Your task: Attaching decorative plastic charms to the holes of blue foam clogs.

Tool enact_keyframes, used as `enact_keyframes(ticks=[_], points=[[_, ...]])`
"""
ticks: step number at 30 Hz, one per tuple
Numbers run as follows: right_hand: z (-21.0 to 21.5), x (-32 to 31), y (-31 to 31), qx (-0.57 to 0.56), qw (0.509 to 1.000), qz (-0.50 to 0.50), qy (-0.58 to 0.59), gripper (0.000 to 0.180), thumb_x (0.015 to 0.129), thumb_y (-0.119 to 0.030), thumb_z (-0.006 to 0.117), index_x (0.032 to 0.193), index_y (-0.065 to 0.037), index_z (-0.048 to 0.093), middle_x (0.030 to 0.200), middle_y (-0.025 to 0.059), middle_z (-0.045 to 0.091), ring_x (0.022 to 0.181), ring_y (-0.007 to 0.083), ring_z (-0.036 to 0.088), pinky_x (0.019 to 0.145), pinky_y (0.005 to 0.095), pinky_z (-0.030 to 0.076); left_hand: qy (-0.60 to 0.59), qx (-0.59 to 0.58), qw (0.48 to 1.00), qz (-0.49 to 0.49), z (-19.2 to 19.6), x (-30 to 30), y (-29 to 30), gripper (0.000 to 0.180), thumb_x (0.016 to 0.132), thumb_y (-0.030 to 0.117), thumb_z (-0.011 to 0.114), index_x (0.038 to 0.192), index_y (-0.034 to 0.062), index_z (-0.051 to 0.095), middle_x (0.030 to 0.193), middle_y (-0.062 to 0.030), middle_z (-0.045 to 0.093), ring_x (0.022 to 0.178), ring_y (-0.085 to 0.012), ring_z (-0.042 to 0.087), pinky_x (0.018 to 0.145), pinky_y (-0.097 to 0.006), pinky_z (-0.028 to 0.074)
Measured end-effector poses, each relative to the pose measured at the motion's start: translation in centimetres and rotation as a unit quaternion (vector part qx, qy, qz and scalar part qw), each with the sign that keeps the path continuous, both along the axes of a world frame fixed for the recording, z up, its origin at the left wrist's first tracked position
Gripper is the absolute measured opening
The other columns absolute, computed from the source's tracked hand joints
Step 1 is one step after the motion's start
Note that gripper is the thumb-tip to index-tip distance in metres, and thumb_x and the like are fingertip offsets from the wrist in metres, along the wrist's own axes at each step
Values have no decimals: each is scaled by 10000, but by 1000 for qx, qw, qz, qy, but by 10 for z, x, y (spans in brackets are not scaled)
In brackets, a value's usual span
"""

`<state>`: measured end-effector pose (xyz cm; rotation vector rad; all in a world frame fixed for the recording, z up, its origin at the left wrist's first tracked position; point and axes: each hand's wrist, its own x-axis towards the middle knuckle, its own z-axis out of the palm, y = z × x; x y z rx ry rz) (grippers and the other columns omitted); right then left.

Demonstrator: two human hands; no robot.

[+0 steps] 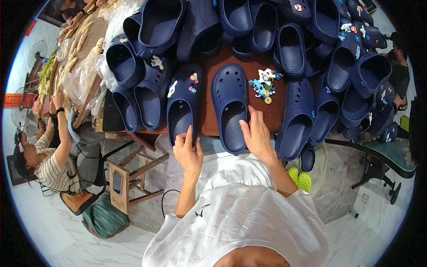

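Two navy foam clogs lie side by side before me, toes pointing away. The left clog [183,84] carries several small charms on its perforated toe. At its heel rests my left hand [187,153], its fingers loosely extended over the rim and the thumb apart. On the right clog [230,89] the toe holes are bare. My right hand [259,135] grips that clog's right rim near the heel, thumb over the edge and fingers along the outside. Just beyond, a small pile of colourful shoe charms [266,82] sits on the brown tabletop [262,113].
More navy clogs [296,120] crowd the table's back and both sides, some stacked. A wooden stool [120,184] stands at left, near a seated person [55,162] working at another table. Lime-green clogs [304,181] are on the floor at right. Another person [399,66] is at far right.
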<state>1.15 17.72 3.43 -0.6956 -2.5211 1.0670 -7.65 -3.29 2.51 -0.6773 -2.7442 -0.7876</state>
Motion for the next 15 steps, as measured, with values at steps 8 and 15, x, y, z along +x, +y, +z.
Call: enact_keyframes(ticks=[8, 15], points=[[-5, 1, 52, 143, 989, -40, 2, 346, 920, -79, 543, 1246, 24, 486, 1154, 225, 477, 1036, 400, 510, 895, 463, 424, -70, 194, 978, -29, 35, 5, 32, 288, 785, 11, 674, 1065, 19, 606, 957, -111, 578, 823, -241, 550, 725, -335, 438], [-12, -10, 58, 201, 976, -33, -78, 285, 861, -16, 559, 1142, 10, 521, 1079, 196, 511, 951, 375, 524, 841, 453, 455, -436, 303, 823, -199, 35, 27, 87, 551, 855, 55, 671, 1351, 15, 435, 1258, -121, 551, 1119, -194, 530, 950, -319, 429]])
